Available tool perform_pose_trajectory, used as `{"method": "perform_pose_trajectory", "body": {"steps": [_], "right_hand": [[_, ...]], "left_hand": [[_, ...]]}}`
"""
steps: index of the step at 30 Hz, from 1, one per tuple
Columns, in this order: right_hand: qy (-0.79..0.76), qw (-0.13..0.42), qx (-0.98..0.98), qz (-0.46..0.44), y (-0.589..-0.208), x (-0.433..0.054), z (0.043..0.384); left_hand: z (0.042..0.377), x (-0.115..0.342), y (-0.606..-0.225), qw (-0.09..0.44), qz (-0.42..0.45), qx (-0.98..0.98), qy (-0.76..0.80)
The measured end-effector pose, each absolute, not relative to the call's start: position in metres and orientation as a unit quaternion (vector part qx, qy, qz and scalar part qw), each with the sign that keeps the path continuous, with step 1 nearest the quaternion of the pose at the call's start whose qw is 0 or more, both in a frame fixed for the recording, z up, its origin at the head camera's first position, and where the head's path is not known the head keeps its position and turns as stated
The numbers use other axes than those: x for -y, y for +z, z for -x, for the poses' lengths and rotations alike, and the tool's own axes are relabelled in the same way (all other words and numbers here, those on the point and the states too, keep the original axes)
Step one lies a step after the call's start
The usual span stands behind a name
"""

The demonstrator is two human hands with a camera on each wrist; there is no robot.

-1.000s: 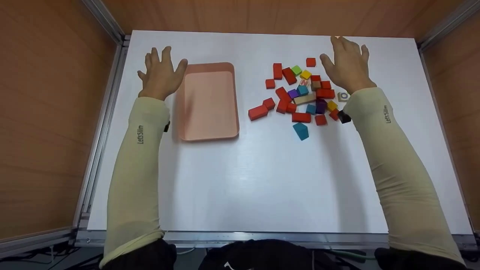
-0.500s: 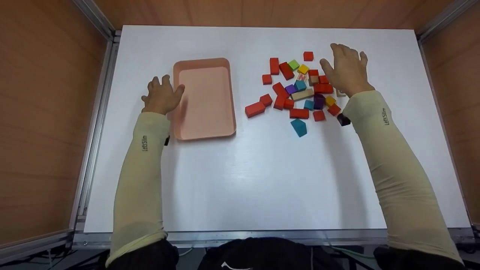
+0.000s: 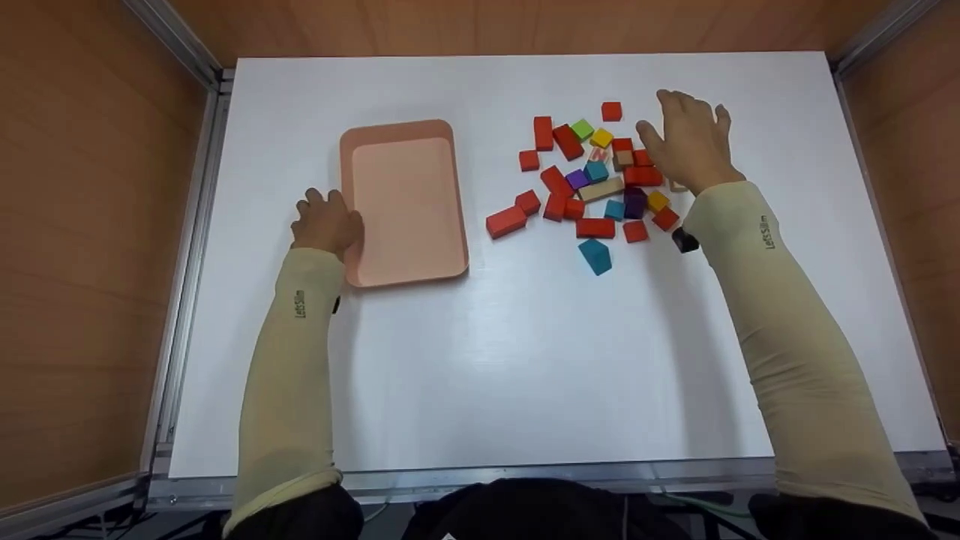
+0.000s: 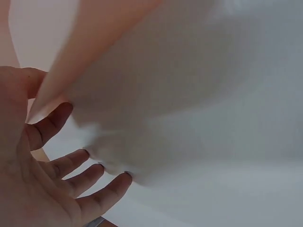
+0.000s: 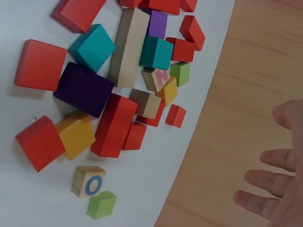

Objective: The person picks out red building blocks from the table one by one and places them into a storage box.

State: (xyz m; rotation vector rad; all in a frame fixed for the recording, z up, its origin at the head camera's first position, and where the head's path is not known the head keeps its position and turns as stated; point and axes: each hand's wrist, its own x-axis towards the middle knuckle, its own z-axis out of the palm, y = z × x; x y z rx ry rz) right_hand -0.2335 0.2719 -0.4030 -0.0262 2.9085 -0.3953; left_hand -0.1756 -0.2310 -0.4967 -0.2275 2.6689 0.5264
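My left hand is at the left side of a shallow pink tray. In the left wrist view the tray's wall runs between the thumb and the index finger, which pinch it, while the other fingers are spread outside it. My right hand hovers beside the right edge of a spread of wooden blocks, holding nothing, its fingers apart and relaxed. Nearest it in the head view are a red block and a letter block marked O, the latter mostly covered by the hand.
Red blocks predominate in the spread, among teal, purple, yellow, green and plain wood ones. A black block lies by the right sleeve. Wooden panels wall the white table at the back and sides.
My left hand has come down from beyond the tray's far left corner to its left wall and taken hold of it. The right hand has stayed nearly in place, relaxed.
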Motion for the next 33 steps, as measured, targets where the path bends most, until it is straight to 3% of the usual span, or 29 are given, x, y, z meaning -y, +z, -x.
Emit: {"method": "perform_pose_trajectory", "body": {"steps": [14, 33], "right_hand": [[-0.143, 0.12, -0.982, 0.034, -0.413, -0.249, 0.227], [-0.144, 0.172, -0.964, 0.14, -0.465, -0.202, 0.193]], "left_hand": [[0.17, 0.226, -0.498, 0.215, 0.105, -0.954, 0.181], [0.164, 0.218, -0.494, 0.197, 0.099, -0.959, 0.178]]}}
